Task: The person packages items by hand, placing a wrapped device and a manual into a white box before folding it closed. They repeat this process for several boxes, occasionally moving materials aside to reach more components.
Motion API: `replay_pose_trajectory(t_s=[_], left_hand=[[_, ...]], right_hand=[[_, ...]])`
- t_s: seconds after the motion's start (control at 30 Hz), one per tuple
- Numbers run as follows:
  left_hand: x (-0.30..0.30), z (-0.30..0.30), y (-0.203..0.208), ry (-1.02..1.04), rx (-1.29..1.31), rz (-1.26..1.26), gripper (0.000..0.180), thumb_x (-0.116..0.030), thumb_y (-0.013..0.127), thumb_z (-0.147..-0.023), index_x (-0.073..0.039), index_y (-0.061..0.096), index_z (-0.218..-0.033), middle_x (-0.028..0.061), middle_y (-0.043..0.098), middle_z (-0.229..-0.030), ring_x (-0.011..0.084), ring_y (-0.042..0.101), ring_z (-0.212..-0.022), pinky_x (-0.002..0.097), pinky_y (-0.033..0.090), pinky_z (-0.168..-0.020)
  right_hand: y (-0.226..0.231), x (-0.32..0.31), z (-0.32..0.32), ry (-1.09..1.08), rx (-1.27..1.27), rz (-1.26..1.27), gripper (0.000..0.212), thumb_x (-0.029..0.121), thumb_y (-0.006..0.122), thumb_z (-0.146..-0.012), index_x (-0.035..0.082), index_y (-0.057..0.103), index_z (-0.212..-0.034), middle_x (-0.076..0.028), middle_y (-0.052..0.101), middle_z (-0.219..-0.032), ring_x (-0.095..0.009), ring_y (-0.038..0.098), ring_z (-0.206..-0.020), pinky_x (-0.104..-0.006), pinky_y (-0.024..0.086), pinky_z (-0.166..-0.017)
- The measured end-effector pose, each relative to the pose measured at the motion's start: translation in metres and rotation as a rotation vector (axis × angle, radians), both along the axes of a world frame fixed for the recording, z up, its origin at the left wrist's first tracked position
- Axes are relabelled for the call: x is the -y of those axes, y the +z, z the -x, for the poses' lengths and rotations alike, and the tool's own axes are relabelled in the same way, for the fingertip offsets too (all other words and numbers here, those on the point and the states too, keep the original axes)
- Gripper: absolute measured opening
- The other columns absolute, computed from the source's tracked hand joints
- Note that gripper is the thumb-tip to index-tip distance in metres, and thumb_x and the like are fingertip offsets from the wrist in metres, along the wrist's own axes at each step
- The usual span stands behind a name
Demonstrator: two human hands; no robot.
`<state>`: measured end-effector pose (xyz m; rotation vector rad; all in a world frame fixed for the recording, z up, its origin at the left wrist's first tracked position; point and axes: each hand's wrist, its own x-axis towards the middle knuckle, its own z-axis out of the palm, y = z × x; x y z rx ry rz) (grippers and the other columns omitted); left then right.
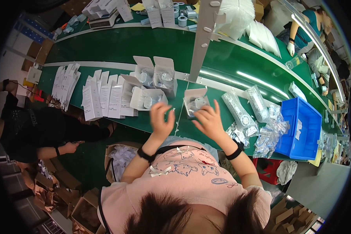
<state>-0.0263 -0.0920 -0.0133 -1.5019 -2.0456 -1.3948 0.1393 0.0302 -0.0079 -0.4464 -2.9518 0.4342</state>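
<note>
My left hand (161, 120) is raised at the table's front edge, fingers apart and slightly curled, holding nothing. Just beyond it stands an open white box (137, 98) with a clear-wrapped part (152, 101) inside. My right hand (210, 120) has its fingers spread at the right side of another open white carton (194, 93). Its fingertips reach the carton's edge, beside a bagged grey-white part (198, 103) in it; whether they touch that part I cannot tell. Behind my left hand, two more cartons (165, 61) stand with lids up and bagged parts inside.
Closed white boxes (93, 99) and flat folded cartons (64, 84) line the left. To the right lie bubble-wrapped parts (240, 111), clear bags (267, 136) and a blue bin (300, 146). A metal post (202, 43) rises ahead. Other people (310, 27) are at far right and left.
</note>
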Motion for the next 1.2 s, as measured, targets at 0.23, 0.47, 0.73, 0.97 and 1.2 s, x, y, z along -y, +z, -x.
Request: replay_pose_trajectory(t_s=[0.23, 0.47, 0.73, 0.97, 1.2], left_hand=[[0.075, 0.047, -0.079, 0.353, 0.616, -0.015, 0.085, 0.001, 0.074, -0.057, -0.003, 0.02, -0.123, 0.016, 0.033, -0.118, 0.0242, 0.042, -0.1, 0.0319, 0.039, -0.081], [0.046, 0.093, -0.12, 0.221, 0.646, 0.13, 0.123, -0.011, 0.083, -0.043, 0.001, 0.0, -0.132, 0.0238, 0.016, -0.134, 0.0339, 0.023, -0.123, 0.0369, 0.024, -0.101], [0.05, 0.054, -0.125, 0.442, 0.613, 0.11, 0.107, -0.005, 0.08, -0.045, -0.003, 0.013, -0.129, 0.0189, 0.02, -0.125, 0.0348, 0.031, -0.114, 0.0394, 0.038, -0.09], [0.064, 0.06, -0.113, 0.21, 1.941, -0.505, 0.076, -0.036, 0.055, -0.074, -0.011, 0.013, -0.133, 0.0132, 0.013, -0.133, 0.0359, 0.022, -0.122, 0.0539, 0.03, -0.093], [0.017, 0.098, -0.096, -0.591, 2.326, -0.711, 0.061, -0.051, 0.028, -0.079, -0.014, 0.031, -0.129, 0.0121, 0.029, -0.132, 0.0367, 0.026, -0.122, 0.0591, 0.022, -0.094]], right_hand=[[-0.078, -0.001, -0.005, -0.445, -0.8, 0.766, 0.06, 0.01, 0.072, -0.059, 0.005, 0.046, -0.113, -0.01, 0.051, -0.11, -0.018, 0.044, -0.107, -0.0393, 0.028, -0.097], [-0.153, -0.021, 0.023, -0.504, -0.403, 1.307, 0.073, 0.003, 0.074, -0.059, 0.002, 0.034, -0.12, -0.009, 0.047, -0.116, -0.02, 0.047, -0.103, -0.032, 0.037, -0.09], [-0.172, -0.016, 0.071, -0.624, -0.699, 1.334, 0.082, 0.0, 0.074, -0.057, 0.003, 0.028, -0.125, -0.008, 0.043, -0.116, -0.022, 0.044, -0.107, -0.0311, 0.036, -0.091], [-0.18, -0.019, 0.091, -0.413, -0.877, 1.447, 0.071, 0.014, 0.058, -0.074, 0.004, 0.019, -0.133, -0.011, 0.029, -0.13, -0.023, 0.026, -0.122, -0.0315, 0.023, -0.1], [-0.138, -0.042, 0.081, -0.368, -1.011, 1.923, 0.057, 0.032, 0.04, -0.085, 0.008, 0.021, -0.133, -0.004, 0.022, -0.138, -0.019, 0.021, -0.126, -0.0332, 0.012, -0.104]])
